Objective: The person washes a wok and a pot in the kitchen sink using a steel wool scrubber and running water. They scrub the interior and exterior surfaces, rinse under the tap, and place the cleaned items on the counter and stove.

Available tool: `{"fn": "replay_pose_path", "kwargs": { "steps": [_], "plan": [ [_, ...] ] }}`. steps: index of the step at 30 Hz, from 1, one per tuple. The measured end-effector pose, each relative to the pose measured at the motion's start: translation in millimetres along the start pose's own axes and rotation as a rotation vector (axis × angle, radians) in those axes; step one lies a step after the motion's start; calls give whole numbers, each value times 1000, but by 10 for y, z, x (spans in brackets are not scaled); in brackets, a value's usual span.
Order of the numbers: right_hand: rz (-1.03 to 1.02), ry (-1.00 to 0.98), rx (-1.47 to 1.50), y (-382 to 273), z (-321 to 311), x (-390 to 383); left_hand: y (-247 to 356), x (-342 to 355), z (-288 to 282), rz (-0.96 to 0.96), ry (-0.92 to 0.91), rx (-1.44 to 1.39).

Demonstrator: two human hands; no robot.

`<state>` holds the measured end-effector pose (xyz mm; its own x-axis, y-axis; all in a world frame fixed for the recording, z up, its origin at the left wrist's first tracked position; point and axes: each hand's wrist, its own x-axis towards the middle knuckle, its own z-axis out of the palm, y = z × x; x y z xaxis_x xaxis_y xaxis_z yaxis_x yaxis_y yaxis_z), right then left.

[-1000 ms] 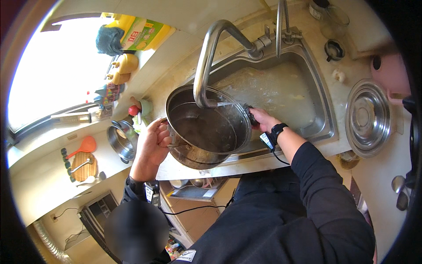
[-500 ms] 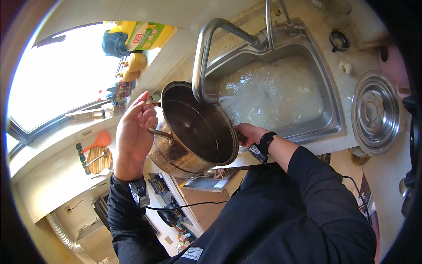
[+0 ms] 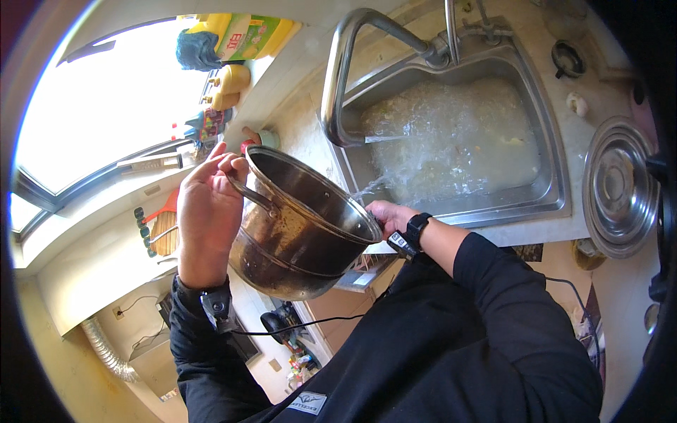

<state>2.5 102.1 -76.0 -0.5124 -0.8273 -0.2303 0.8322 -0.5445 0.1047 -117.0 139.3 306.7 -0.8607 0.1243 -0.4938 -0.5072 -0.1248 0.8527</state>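
A large steel pot (image 3: 300, 247) with a browned, stained outside hangs tilted between my hands, left of the sink and over its front edge. My left hand (image 3: 211, 211) is closed around the pot's loop handle on the left. My right hand (image 3: 395, 217) grips the pot's right side near the rim; the handle there is mostly hidden. A curved chrome faucet (image 3: 342, 77) runs above and beyond the pot, its water shooting right into the sink. Water also splashes between the pot's rim and the sink. The steel sink (image 3: 553, 162) holds cloudy water.
A round steel lid (image 3: 617, 187) lies on the counter right of the sink, near a black ring-shaped object (image 3: 568, 59). Yellow bottles (image 3: 227, 81) line the windowsill at left. Several utensils hang by a wooden board (image 3: 166, 236). A dark cable runs from my left wrist.
The pot has tipped so that more of its outer side shows, and has come away from the faucet's spout. Splashing water now shows at its right rim. The whole view has shifted slightly.
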Motion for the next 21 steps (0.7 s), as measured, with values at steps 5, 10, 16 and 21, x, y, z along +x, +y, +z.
{"fn": "replay_pose_path", "kwargs": {
  "steps": [5, 10, 16, 21],
  "plan": [
    [-80, 150, -80, -120, -59, -139, 46, -53, -86, 28, -56, 140],
    [-392, 515, -114, -528, -212, -944, 69, 123, -667, -126, 23, -68],
    [-793, 980, -287, -546, -90, -2000, -777, 681, -1619, -301, 100, -84],
    [-1063, 1164, -438, -412, 192, -2616, -1534, 1138, -1735, -424, 30, -23]
  ]
}}
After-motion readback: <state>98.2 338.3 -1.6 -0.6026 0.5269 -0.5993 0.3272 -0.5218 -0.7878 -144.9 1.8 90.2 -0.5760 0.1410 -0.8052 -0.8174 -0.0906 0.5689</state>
